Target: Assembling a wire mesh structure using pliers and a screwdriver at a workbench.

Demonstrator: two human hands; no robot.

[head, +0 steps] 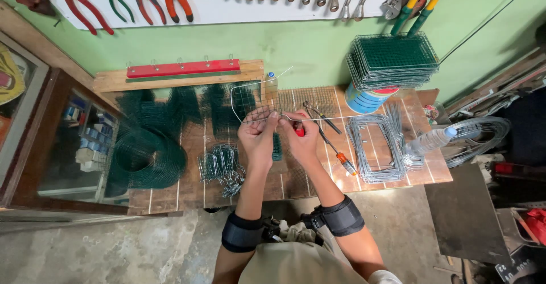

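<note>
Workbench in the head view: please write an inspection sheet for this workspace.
Surface: wooden workbench, slatted, mostly covered.
Job's things: wire frame with mesh held up over the bench; red-handled tool at the right hand.
Clutter: green mesh roll, mesh panel stack on a can, wire rectangles, screwdriver, plastic bottle.
Hands: left hand and right hand both grip the frame's lower edge.
Cables: wire coil at the bench's right end.
Surroundings: green wall, pliers and wrenches hung above.
</note>
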